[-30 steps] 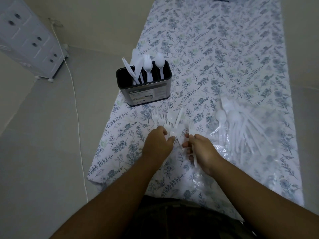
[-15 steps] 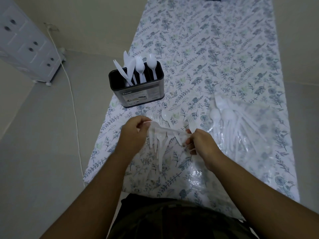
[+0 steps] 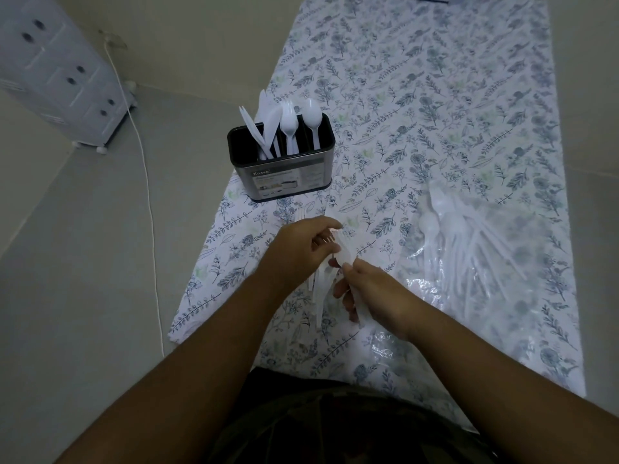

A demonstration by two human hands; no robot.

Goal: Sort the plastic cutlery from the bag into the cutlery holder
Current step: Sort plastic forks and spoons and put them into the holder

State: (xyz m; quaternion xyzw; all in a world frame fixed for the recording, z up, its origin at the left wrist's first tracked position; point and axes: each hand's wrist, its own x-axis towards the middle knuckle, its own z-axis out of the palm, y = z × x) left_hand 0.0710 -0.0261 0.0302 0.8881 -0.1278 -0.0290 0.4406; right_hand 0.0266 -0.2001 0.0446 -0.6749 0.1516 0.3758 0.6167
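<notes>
White drawer unit (image 3: 63,72) sits far left on the floor, cut off by the frame edge, a cable (image 3: 147,202) trailing down from it. Cutlery holder (image 3: 281,162) stands upright at the bench's (image 3: 435,95) left edge, close enough to reach; forks, a knife and a spoon already stand in it by compartment, dividers hard to make out. Left hand (image 3: 298,249) has its grip curled around the heads of a bunch of plastic cutlery (image 3: 330,276), right hand (image 3: 371,293) pinching the handles just beside it, likely squaring the bunch or picking a type out. Piece types in the bunch are too blurred to tell. Clear bag (image 3: 485,249) lies flat to the right, more cutlery inside, count unreadable through glare.
</notes>
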